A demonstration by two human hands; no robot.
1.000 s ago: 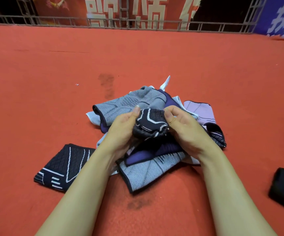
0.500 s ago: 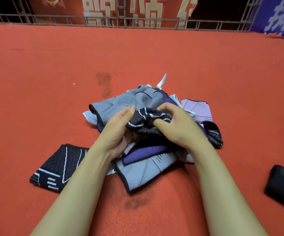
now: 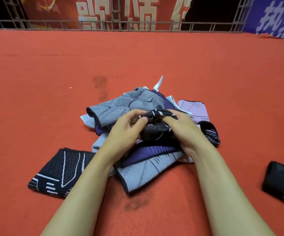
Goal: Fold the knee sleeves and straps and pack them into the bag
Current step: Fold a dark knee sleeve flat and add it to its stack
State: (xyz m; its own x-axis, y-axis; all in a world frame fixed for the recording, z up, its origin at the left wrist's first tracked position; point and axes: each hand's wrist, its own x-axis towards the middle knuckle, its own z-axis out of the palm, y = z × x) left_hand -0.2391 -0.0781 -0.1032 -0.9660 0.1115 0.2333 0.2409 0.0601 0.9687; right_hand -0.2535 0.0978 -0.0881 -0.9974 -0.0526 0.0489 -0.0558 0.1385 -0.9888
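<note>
Knee sleeves lie heaped on the red floor, and we have both hands on a black one with white lines atop the heap. Our left hand and right hand each pinch its bunched edge (thumbs tucked under). Another black sleeve lies flat beside our left forearm.

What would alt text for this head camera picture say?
Both hands, left hand and right hand, grip a black patterned knee sleeve above a pile of grey and purple sleeves on red carpet.
</note>
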